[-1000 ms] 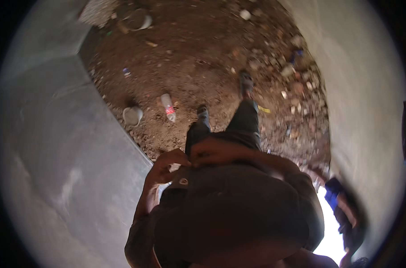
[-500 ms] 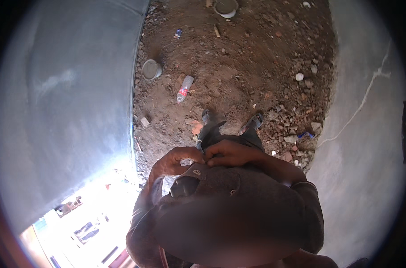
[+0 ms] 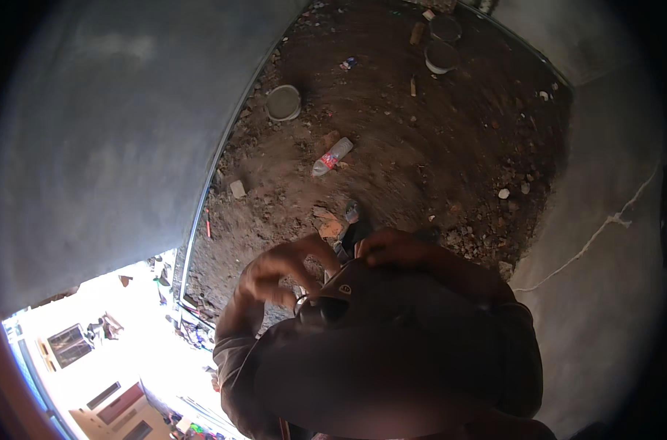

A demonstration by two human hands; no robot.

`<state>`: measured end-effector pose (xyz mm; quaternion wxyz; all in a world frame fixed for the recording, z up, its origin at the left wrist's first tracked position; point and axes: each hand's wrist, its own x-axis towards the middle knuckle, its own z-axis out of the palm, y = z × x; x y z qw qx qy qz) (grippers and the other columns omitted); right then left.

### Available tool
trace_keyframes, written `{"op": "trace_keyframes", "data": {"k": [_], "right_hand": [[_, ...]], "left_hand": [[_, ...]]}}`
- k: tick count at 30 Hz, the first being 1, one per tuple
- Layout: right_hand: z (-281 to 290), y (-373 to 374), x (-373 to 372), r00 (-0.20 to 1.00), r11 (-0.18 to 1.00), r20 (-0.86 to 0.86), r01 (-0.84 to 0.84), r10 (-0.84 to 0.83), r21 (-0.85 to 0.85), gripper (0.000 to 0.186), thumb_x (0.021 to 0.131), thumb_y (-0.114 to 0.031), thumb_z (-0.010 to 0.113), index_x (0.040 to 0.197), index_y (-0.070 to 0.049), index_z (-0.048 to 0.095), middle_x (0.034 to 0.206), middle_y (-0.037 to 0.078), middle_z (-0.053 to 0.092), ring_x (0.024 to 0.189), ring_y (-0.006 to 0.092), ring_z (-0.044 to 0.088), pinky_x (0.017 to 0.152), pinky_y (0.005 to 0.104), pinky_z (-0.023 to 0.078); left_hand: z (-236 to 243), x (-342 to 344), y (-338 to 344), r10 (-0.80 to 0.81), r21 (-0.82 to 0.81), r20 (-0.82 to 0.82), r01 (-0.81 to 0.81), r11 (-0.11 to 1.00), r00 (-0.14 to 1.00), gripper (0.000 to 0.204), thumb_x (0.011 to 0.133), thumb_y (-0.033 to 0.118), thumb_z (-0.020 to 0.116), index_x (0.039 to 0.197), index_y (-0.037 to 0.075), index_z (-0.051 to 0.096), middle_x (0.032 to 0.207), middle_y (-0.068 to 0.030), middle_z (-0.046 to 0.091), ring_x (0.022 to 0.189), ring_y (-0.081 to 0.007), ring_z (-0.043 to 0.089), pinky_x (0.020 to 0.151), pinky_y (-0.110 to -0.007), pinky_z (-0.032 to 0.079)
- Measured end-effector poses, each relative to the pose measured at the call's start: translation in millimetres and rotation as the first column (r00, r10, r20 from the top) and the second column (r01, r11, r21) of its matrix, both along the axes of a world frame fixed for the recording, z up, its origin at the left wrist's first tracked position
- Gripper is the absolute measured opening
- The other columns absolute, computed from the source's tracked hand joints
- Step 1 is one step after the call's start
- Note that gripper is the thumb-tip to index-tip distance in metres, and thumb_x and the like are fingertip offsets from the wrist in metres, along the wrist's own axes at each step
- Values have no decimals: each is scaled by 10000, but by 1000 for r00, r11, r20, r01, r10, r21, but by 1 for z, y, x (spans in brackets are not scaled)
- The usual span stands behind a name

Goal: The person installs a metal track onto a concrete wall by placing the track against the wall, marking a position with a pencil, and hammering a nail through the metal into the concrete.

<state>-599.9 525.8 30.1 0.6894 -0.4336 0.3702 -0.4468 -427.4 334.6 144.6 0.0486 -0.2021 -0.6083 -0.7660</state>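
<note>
My right hand [image 3: 388, 248] pinches the edge of a dark garment [image 3: 407, 301] at the front of my body. My left hand [image 3: 278, 275] is just left of it, fingers apart and curved over the garment, slightly blurred. A dark glossy object [image 3: 320, 314], too unclear to name, lies on the garment just below my left hand. One of my feet [image 3: 352, 213] shows beyond my hands on the dirt.
Grey plastered walls [image 3: 99, 147] stand at both sides, the right with a cracked line. On the rubble-strewn dirt floor [image 3: 377, 132] are grey buckets [image 3: 283, 103], a plastic bottle [image 3: 332, 156] and stones [image 3: 237, 189]. A bright opening [image 3: 143, 330] at lower left shows buildings outside.
My left hand has let go of the garment edge, spreading its fingers and moving slightly left. My right hand stays pinched at the garment. The view has turned, bringing the opening at lower left into view.
</note>
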Motion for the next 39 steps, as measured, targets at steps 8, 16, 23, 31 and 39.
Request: {"op": "trace_keyframes", "data": {"k": [8, 16, 23, 31, 39], "right_hand": [[18, -94, 39, 978, 976, 7, -208, 208, 69, 323, 855, -310, 638, 965, -7, 609, 972, 59, 599, 973, 154, 529, 871, 335, 386], [17, -148, 64, 883, 876, -39, -458, 468, 155, 245, 862, -225, 636, 981, -11, 627, 937, 11, 610, 917, 87, 535, 835, 279, 398], [18, -191, 55, 793, 777, 96, -609, 602, 160, 216, 868, -202, 643, 961, -7, 628, 892, -10, 608, 879, 66, 534, 805, 264, 409], [33, -248, 0, 731, 710, 147, -683, 667, 170, 250, 907, -263, 603, 994, -29, 620, 855, -16, 626, 807, 47, 552, 747, 243, 432], [40, -287, -66, 652, 626, 61, -747, 756, 223, 278, 902, -287, 604, 999, -28, 629, 885, 13, 640, 824, 68, 563, 755, 250, 434]], "left_hand": [[68, 62, -46, 50, -629, -44, -67, 774, 998, 157, 735, 124, 697, 872, 86, 631, 1254, -173, 507, 1121, -341, 507, 909, -451, 412], [75, 108, -59, 312, -842, 61, -119, 527, 948, 255, 658, 133, 661, 902, 73, 623, 1225, -163, 520, 1071, -295, 548, 873, -377, 483], [74, 103, -60, 584, -913, 111, -149, 380, 804, 132, 719, 129, 635, 841, 82, 611, 1161, -92, 564, 1014, -249, 595, 811, -348, 530], [81, 39, -70, 704, -972, -146, -233, 28, 695, 122, 687, 151, 684, 764, 81, 620, 1153, -95, 602, 1040, -276, 592, 818, -406, 520], [80, -36, -70, 777, -991, 109, 130, 35, 620, 172, 692, 191, 628, 833, 107, 678, 1355, -54, 450, 1276, -263, 391, 1041, -491, 326]]}}
